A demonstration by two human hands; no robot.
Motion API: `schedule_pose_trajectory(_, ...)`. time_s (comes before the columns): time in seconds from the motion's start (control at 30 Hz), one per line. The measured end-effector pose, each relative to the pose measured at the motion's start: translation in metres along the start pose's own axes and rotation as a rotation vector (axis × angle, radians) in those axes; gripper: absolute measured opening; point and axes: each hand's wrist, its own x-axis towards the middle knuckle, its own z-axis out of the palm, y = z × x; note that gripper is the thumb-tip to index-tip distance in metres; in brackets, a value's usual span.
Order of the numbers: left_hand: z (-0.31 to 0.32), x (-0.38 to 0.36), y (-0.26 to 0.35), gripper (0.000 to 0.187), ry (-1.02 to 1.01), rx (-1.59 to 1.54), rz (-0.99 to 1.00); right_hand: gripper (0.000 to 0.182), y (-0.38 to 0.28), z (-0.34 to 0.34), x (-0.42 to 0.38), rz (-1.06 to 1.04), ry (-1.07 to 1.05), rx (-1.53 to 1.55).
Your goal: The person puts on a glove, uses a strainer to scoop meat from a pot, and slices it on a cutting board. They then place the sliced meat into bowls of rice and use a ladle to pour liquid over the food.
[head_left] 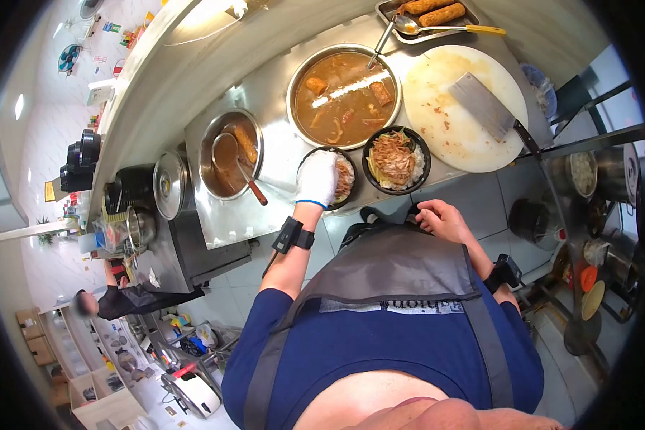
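My left hand (317,178), in a white glove with a blue band at the wrist, is over the left side of a black bowl (345,179) of rice and shredded meat. Its fingers are bunched together, and what they hold, if anything, is hidden. Beside it, a second black bowl (396,160) holds rice, shredded meat and some greens. My right hand (441,219) is bare, in front of the apron below that second bowl, its fingers loosely curled and apart with nothing seen in them.
A big pot of brown stew (344,97) stands behind the bowls. Left are a smaller pot (231,154) with a ladle and a metal lid (172,185). Right is a round board (466,107) with a cleaver (484,107); behind, a tray (459,32). A person (132,301) stands far left.
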Motion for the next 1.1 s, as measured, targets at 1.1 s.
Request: schedule_pose_trajectory(1.1,-0.047,0.147,0.131,0.018,-0.083,-2.059,-0.418,0.029,-0.060,-0.236,0.045,-0.172,0.372,-0.115)
